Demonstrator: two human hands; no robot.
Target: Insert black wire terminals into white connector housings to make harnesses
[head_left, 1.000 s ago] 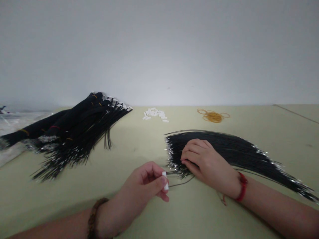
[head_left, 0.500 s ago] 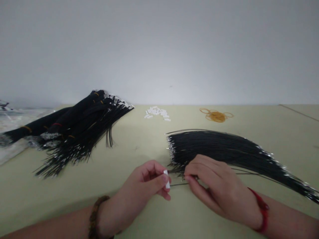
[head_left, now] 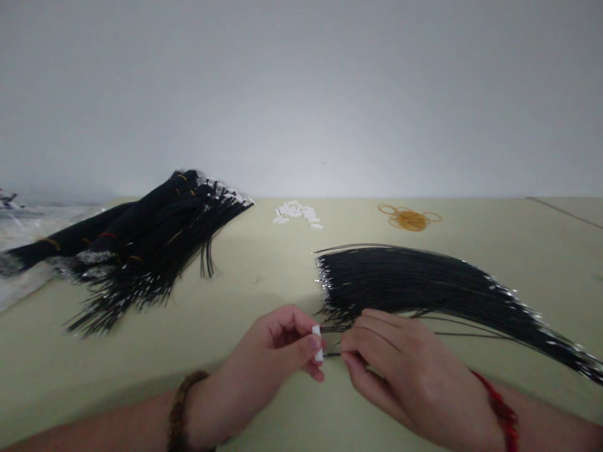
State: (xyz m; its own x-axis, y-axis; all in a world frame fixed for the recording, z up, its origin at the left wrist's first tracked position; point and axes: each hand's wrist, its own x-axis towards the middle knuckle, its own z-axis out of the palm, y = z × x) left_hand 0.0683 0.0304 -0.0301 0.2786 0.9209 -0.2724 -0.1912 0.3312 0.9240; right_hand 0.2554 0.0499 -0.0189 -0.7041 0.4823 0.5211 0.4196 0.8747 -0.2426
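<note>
Pale green worktop. Left hand closed in a pinch on a small white plastic connector; right hand pinching thin black wires just beside it, at the near edge of a wide black wire fan. Farther out: bundled black wire sheaves left, loose white connectors and amber rubber bands behind.

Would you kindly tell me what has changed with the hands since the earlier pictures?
The right hand moved off the black wire fan, down and left toward the left hand, its fingertips apparently pinching a wire. The left hand still holds the white connector; the bundled wires stayed put.
</note>
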